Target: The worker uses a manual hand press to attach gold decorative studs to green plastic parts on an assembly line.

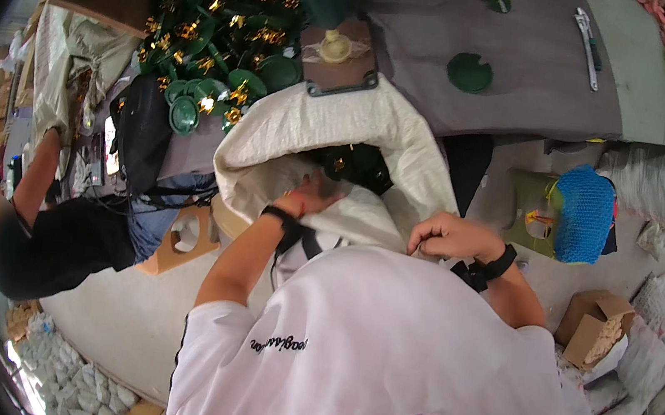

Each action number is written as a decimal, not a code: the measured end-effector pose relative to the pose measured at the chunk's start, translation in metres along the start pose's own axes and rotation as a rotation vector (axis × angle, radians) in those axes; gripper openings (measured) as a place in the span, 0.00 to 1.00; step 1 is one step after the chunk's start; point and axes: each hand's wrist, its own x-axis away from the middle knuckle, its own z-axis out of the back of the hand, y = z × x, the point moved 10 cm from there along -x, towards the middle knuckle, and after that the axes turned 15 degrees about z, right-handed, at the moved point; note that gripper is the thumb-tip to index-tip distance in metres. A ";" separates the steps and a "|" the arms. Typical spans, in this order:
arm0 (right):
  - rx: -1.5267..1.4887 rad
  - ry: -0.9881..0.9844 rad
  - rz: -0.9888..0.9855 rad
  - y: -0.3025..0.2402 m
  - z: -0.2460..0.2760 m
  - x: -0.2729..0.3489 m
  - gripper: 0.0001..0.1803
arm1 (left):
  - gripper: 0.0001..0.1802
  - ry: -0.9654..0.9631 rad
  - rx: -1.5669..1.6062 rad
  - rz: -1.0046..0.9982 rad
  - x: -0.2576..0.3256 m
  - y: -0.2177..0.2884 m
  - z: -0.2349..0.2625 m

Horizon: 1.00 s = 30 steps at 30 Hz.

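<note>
A white woven sack point(336, 120) stands with its mouth gaping toward me, its far rim against the table edge. Dark green pieces with gold bits point(355, 164) lie inside it. My left hand point(310, 196) reaches into the mouth on the left side; its fingers are smeared and partly lost against the sack, so what they hold is unclear. On the right, my right hand point(450, 238) is closed on the sack's near rim, with the fingers curled and pinching the cloth.
Beyond the sack, a heap of green discs with gold parts point(222, 25) covers the table's left. A green disc point(469, 73) and an adjustable wrench point(587, 49) lie on the grey tabletop point(421, 43). A blue-covered stool point(584, 214) stands right. Another person point(67, 244) works at left.
</note>
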 end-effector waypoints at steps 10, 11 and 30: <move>0.917 1.228 0.462 -0.135 0.230 0.050 0.22 | 0.36 0.058 0.091 -0.503 0.149 0.027 0.086; 1.183 1.153 0.221 -0.124 0.254 0.034 0.19 | 0.34 0.079 0.262 -0.558 0.169 0.048 0.119; 1.881 0.314 1.010 -0.153 0.076 -0.156 0.12 | 0.30 1.049 0.830 -0.911 0.136 0.107 0.284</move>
